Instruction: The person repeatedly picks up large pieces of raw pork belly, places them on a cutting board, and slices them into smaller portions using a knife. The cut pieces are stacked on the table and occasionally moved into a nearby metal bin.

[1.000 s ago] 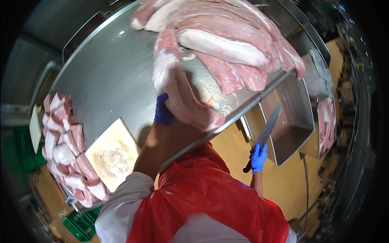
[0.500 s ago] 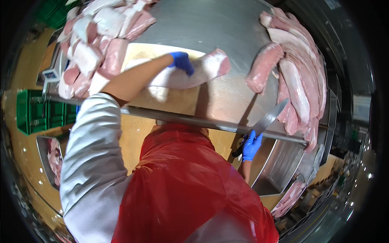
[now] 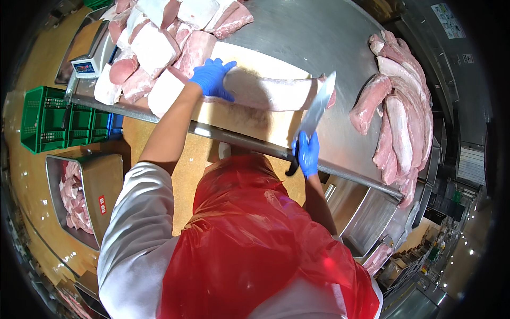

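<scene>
Knife brought in over the meat, left hand moved along to its far left end

Since half a second ago, the knife (image 3: pixel 320 106) has come across from beside the long pieces of meat on the right to the right end of the strip of meat (image 3: pixel 271 94), and the left hand (image 3: pixel 213 78) has shifted from further along the strip to its left end. The strip now lies straighter, lengthwise on the white cutting board (image 3: pixel 249 61), its right tip jutting just past the board's edge.

Blue-gloved, the left hand rests on the strip with its fingers spread. The right hand (image 3: pixel 307 151), also gloved in blue, has its fingers wrapped around the knife's black handle near the front edge of the desk (image 3: pixel 303 37). The blade tilts up and to the right, in front of the strip's right end; whether it touches the meat cannot be told.

Left of the board sits a heap of meat chunks (image 3: pixel 154 48), the nearest ones beside the left hand. On the right of the desk lie long pieces of meat (image 3: pixel 401 114), with a shorter piece (image 3: pixel 369 101) against them. Beyond the desk's left end are a scale (image 3: pixel 87 66), green crates (image 3: pixel 53 119) and a metal bin (image 3: pixel 103 181) holding more meat.
</scene>
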`<state>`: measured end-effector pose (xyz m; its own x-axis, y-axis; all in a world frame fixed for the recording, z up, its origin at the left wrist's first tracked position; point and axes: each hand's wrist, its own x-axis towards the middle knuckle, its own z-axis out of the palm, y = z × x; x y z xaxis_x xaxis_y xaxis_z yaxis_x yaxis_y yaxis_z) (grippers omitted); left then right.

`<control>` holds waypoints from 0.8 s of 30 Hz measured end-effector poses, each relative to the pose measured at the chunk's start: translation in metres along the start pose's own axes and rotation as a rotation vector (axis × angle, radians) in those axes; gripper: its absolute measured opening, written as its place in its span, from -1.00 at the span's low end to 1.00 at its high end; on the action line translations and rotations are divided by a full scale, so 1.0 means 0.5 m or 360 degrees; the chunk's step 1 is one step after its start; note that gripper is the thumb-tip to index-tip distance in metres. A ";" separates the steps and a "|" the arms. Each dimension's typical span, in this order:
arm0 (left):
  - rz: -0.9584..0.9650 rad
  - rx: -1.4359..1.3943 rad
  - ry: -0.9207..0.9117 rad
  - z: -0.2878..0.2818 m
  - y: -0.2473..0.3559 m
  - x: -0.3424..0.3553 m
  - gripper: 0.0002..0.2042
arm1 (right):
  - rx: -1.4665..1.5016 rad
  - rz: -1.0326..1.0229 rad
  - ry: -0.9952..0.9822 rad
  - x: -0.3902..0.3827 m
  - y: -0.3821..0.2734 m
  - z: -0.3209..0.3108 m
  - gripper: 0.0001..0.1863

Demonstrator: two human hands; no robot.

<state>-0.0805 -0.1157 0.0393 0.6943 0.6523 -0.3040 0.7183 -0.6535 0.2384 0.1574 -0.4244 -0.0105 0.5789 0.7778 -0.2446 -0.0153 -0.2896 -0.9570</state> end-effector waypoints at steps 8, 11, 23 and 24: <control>-0.0308 0.0050 0.0185 0.089 0.059 -0.147 0.20 | 0.0450 -0.0225 0.0010 0.326 -0.055 0.036 -0.87; 0.0008 -0.0465 0.0606 0.133 -0.012 -0.173 0.15 | -0.0025 -0.0330 0.0041 0.337 -0.069 0.042 -0.80; -0.0251 -0.1112 0.0758 0.208 -0.016 -0.237 0.09 | -0.1156 -0.0414 -0.0518 -0.001 0.006 0.215 -0.82; -0.0345 -0.1035 0.0658 0.192 -0.013 -0.234 0.08 | -0.1282 -0.0411 -0.0483 0.011 -0.012 0.232 -0.82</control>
<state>-0.1706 -0.2247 -0.0151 0.4046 0.9119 -0.0691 0.6320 -0.2242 0.7418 0.0660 -0.3536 -0.0241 0.2428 0.9538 -0.1770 0.7282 -0.2998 -0.6163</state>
